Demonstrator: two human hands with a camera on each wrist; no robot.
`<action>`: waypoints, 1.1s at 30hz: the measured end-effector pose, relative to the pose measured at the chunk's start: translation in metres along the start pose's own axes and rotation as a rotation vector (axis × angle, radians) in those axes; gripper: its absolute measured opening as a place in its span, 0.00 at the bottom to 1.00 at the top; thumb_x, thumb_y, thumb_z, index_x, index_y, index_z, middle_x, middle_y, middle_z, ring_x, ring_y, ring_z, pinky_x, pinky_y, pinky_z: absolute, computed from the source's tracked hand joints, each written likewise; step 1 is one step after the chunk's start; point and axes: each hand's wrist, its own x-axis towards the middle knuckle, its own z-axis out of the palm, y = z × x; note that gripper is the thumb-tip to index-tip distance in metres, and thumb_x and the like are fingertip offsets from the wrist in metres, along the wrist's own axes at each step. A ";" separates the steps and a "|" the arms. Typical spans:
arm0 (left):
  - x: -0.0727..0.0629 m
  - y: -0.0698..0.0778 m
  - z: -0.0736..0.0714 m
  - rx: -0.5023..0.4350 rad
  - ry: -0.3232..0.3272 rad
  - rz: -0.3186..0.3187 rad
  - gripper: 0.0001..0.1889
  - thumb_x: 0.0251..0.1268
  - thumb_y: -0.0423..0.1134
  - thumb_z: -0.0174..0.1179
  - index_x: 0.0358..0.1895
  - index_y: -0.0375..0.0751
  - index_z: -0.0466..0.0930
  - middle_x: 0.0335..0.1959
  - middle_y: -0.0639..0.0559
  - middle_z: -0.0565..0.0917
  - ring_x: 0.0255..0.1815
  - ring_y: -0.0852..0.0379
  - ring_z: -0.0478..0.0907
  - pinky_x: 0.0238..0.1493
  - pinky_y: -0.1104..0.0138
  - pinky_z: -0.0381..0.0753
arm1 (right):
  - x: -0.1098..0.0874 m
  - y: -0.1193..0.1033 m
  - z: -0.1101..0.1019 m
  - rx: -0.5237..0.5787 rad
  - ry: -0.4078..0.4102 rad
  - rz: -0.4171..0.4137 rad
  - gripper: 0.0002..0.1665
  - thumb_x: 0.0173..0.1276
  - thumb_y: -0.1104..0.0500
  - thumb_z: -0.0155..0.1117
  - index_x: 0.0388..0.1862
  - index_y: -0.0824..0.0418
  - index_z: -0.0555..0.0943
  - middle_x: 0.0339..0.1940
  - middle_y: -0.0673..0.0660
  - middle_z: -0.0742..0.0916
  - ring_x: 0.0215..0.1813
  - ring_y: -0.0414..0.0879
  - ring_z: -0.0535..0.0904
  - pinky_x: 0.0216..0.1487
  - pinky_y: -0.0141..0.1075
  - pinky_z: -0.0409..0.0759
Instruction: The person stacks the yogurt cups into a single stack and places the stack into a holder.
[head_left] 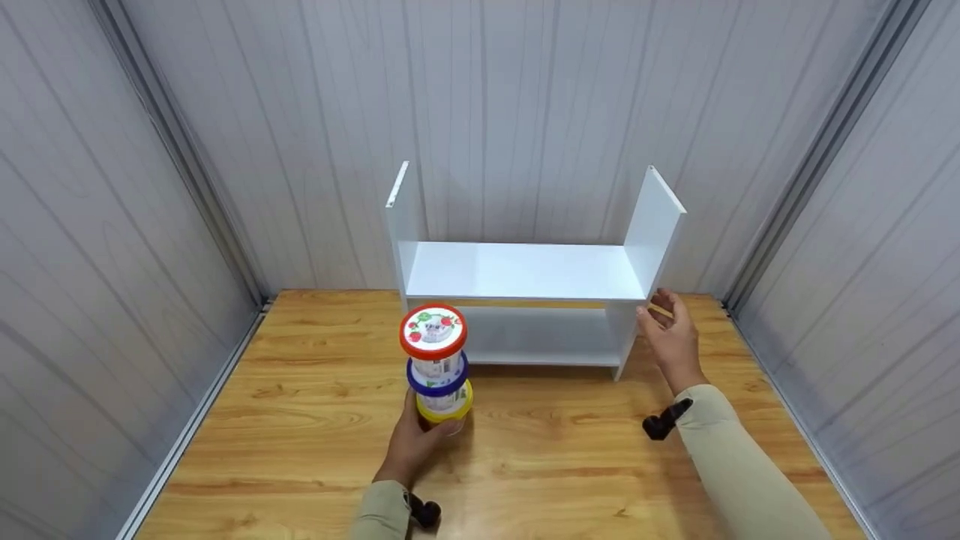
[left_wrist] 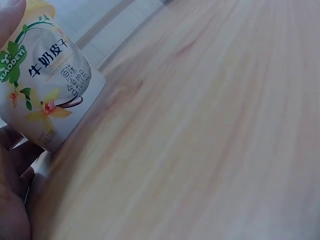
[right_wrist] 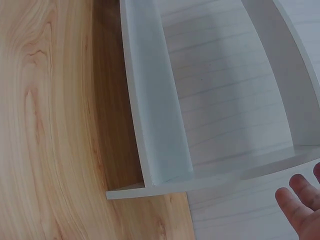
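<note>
Three tubs stand stacked in the head view: a red-lidded tub [head_left: 433, 332] on top, a blue-lidded tub [head_left: 439, 374] in the middle and a yellow-lidded tub [head_left: 445, 403] at the bottom. My left hand [head_left: 414, 444] grips the bottom tub, thumb on one side and fingers around the other. Its printed wall [left_wrist: 50, 85] shows close up in the left wrist view, near the tabletop. Beside the right panel of a white two-tier shelf [head_left: 525, 270] is my right hand [head_left: 673, 337], fingers loosely bent and holding nothing. Whether its fingertips touch the panel, I cannot tell.
The shelf stands on a wooden table [head_left: 315, 450] near the back wall [head_left: 480, 112], its two side panels rising above the upper board. Pale panelled walls enclose the table at left and right. Small black devices [head_left: 426, 513] are strapped at both wrists.
</note>
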 end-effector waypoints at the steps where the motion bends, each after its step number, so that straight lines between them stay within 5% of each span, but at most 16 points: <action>1: 0.000 0.000 0.000 -0.006 -0.003 -0.004 0.58 0.47 0.56 0.79 0.79 0.67 0.49 0.72 0.51 0.71 0.72 0.45 0.67 0.75 0.44 0.62 | 0.001 0.000 0.001 0.004 -0.002 0.012 0.44 0.72 0.43 0.64 0.79 0.58 0.61 0.73 0.62 0.72 0.72 0.57 0.71 0.67 0.49 0.76; 7: 0.000 0.001 -0.002 -0.018 -0.007 -0.027 0.58 0.45 0.58 0.80 0.79 0.71 0.50 0.72 0.54 0.70 0.73 0.46 0.67 0.75 0.44 0.61 | 0.010 -0.003 0.008 0.021 -0.007 0.065 0.45 0.73 0.41 0.63 0.80 0.58 0.59 0.75 0.64 0.70 0.73 0.58 0.68 0.70 0.50 0.72; 19: 0.000 0.001 -0.003 -0.028 -0.013 0.023 0.56 0.50 0.50 0.79 0.79 0.67 0.50 0.72 0.50 0.70 0.73 0.44 0.67 0.76 0.45 0.59 | 0.022 -0.009 0.018 0.075 0.037 0.147 0.48 0.73 0.40 0.62 0.81 0.61 0.57 0.77 0.64 0.68 0.75 0.57 0.66 0.73 0.49 0.69; 33: 0.000 -0.002 -0.003 0.008 -0.006 -0.014 0.57 0.44 0.57 0.80 0.78 0.69 0.52 0.72 0.53 0.71 0.72 0.45 0.68 0.74 0.44 0.63 | 0.032 -0.013 0.025 0.009 0.028 0.180 0.52 0.71 0.35 0.59 0.82 0.63 0.55 0.78 0.65 0.65 0.77 0.58 0.63 0.75 0.52 0.65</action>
